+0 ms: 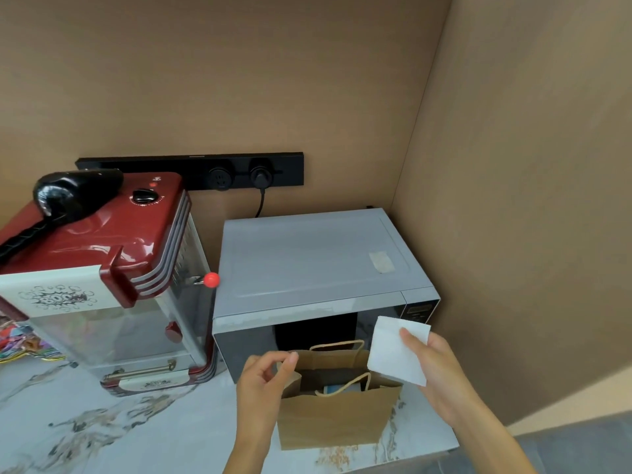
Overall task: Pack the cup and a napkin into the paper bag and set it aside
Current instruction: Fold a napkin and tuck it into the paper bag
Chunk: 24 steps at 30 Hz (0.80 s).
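A brown paper bag [333,420] stands open on the marble counter in front of the microwave. Inside its mouth a pale blue-white top of the cup [342,388] shows; the rest of the cup is hidden. My left hand [265,381] pinches the bag's left rim and holds the mouth apart. My right hand [441,374] holds a folded white napkin [396,350] just above the bag's right upper corner, thumb on top of it.
A grey microwave [318,268] sits directly behind the bag, against the right wall. A red popcorn machine [113,285] stands to the left with a black dryer on top. The marble counter [102,436] stretches left; its edge runs just right of the bag.
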Tool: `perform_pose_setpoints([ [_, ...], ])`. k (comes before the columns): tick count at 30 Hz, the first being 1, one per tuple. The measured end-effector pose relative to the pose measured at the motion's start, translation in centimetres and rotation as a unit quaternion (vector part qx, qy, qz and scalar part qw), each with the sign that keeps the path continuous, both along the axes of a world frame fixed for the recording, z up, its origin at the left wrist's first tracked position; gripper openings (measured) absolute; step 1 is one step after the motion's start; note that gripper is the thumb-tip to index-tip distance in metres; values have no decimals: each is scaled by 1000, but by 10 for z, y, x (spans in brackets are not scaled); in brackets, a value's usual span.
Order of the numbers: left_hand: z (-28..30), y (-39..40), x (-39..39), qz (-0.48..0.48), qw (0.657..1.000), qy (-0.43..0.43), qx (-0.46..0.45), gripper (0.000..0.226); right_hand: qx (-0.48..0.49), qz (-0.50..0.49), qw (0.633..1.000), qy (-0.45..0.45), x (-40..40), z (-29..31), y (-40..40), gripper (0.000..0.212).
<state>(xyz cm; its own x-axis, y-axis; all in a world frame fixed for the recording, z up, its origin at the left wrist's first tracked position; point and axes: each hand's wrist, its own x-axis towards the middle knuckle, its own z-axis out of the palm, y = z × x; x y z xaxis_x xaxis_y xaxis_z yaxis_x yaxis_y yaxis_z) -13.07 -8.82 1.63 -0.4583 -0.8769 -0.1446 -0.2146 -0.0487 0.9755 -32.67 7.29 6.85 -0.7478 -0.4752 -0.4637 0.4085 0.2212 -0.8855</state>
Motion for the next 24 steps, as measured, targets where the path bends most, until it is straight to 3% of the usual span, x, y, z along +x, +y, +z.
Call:
perform_pose_setpoints([
  [3, -10, -1, -2, -11, 1000, -19, 3, 24, 32, 23, 999, 10, 7, -8, -4, 15],
  [11, -22, -6, 1, -69, 995, -70, -14, 28, 91, 77, 989, 88, 25, -9, -14, 25],
  [24, -21, -6, 9, -191, 973, -121, 50, 111, 167, 138, 974, 59, 38, -11, -17, 17],
])
